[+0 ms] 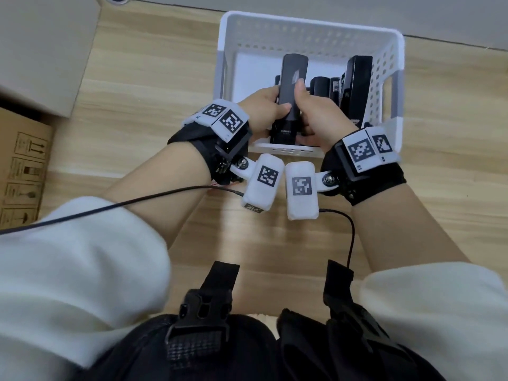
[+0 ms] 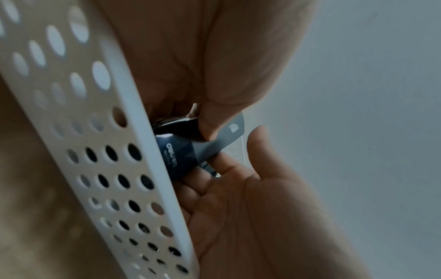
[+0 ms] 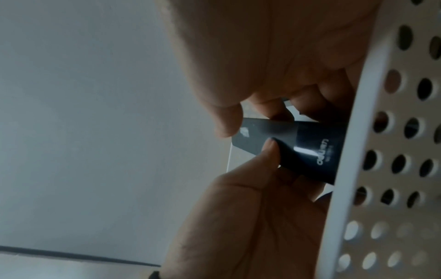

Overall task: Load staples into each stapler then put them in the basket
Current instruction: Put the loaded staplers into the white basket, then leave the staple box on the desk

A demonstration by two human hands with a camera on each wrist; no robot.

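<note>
Both hands, left [image 1: 264, 105] & right [image 1: 313, 111], are gripping one black stapler [image 1: 288, 100] over the white basket [image 1: 395, 86], prob. steadying it for lowering in.

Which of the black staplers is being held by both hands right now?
The long stapler left of the others, gripped by left hand and right hand in the white basket.

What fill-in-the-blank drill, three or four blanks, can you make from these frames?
1. The stapler is gripped by ____ hands at once, the left hand and the right hand.
2. The basket is ____ in colour.
3. The held stapler is over the basket's ____ wall, the one closest to the person.
4. The basket stands on a ____ surface.

Missing words: both; white; near; wooden
</note>
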